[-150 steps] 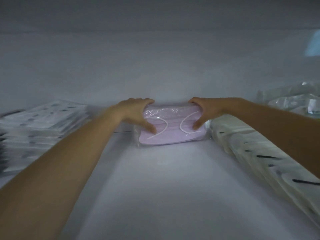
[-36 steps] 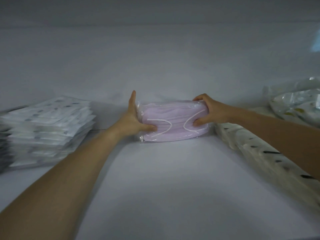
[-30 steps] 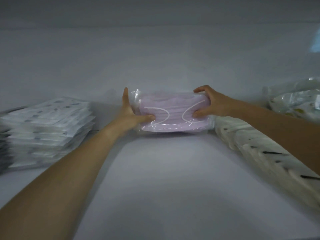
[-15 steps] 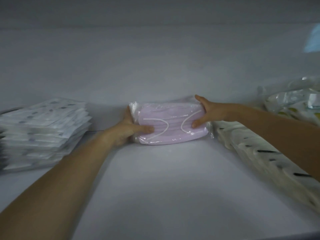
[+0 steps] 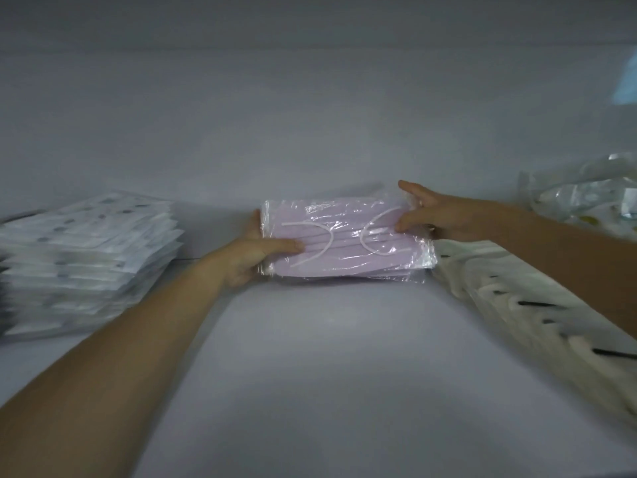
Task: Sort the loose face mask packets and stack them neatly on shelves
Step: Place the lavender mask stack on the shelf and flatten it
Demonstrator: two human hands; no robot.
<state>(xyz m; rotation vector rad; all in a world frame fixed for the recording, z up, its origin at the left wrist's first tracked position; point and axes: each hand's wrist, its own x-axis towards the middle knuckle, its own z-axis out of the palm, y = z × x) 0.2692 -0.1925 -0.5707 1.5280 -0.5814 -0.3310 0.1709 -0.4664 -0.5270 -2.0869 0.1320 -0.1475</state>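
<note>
The pink mask packet (image 5: 344,236) lies at the back of the shelf (image 5: 327,357). The left hand (image 5: 248,257) pinches its left end and the right hand (image 5: 434,215) its right end, thumbs on top.

Dim, bluish light; blurred edges

packet (image 5: 348,243) right of stack (image 5: 86,253) (on shelf (image 5: 327,357))
</note>
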